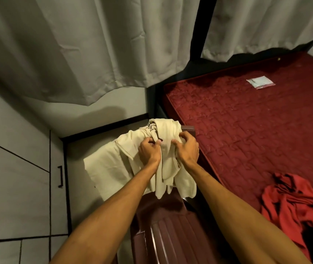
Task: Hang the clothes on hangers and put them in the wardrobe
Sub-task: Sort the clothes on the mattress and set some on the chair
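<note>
Both of the person's 2 bare hands grip a cream-coloured cloth garment (111, 162) that lies bunched and draped over the far end of a dark maroon ribbed plastic chair (171, 229) in the middle of the view. The left hand (149, 150) has its fingers curled into a fold of the fabric. The right hand (187, 148), just beside it, clenches another fold of the same garment. Part of the cloth spreads out flat to the left of the hands, and part hangs down toward the near side over the chair.

To the right lies a dark red quilted mattress (247, 121), just beside the chair. On its near right part rests a crumpled red garment (289, 202), well apart from the hands. A small clear plastic packet (260, 82) lies on its far part. Grey pleated curtains (75, 44) hang across the far side. On the left stands a white cabinet door (18, 178) with a black bar handle (60, 177).
</note>
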